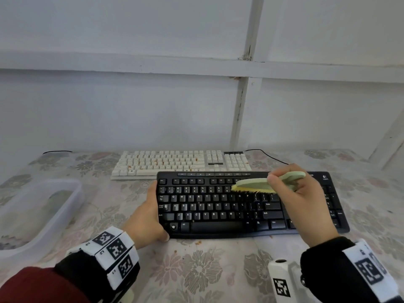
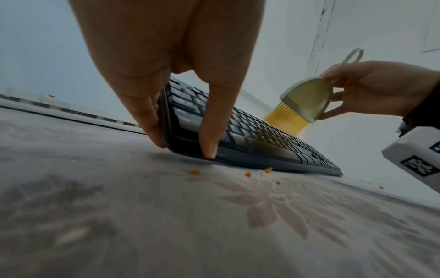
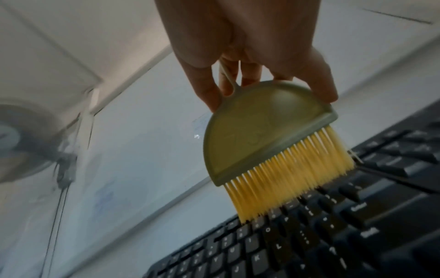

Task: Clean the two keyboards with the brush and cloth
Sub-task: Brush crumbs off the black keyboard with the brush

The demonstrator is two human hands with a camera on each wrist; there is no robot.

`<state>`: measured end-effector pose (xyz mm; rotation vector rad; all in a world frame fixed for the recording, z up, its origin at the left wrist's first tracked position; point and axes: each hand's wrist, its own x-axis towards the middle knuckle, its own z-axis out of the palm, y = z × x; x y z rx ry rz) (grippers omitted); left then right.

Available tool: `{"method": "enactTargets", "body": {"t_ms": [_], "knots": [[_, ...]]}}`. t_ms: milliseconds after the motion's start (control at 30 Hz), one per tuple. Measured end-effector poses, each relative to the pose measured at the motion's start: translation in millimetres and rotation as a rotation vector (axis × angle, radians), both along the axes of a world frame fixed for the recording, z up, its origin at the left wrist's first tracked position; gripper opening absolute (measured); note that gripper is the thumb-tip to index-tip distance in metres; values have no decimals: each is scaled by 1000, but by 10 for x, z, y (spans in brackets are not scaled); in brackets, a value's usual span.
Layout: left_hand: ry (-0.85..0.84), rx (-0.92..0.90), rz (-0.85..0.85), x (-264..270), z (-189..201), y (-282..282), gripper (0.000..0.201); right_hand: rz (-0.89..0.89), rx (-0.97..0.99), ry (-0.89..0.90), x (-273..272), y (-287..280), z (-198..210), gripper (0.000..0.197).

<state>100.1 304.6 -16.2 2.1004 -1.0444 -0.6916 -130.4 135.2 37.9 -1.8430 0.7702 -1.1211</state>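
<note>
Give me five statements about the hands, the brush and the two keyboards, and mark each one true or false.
1. The right hand holds the brush. True.
2. The brush bristles are blue. False: they are yellow.
3. The left hand grips the black keyboard at its left end. True.
4. The white keyboard lies nearer the person than the black one. False: it lies behind it.
5. Orange crumbs lie on the tablecloth. True.

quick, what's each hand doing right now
Left hand: grips the left end of the black keyboard.
Right hand: holds the green brush, bristles on the keys.
</note>
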Motion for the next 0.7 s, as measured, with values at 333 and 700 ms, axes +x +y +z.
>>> {"method": "enactTargets", "body": {"t_ms": [333,700], "knots": [[-27,12,-3,-32,20,-2,123,-9,-19,13,-262,-242,-27,7],[-6,3,8,-14,-8,-4,125,-176,-95,-37,-544,-508,33,13]]}}
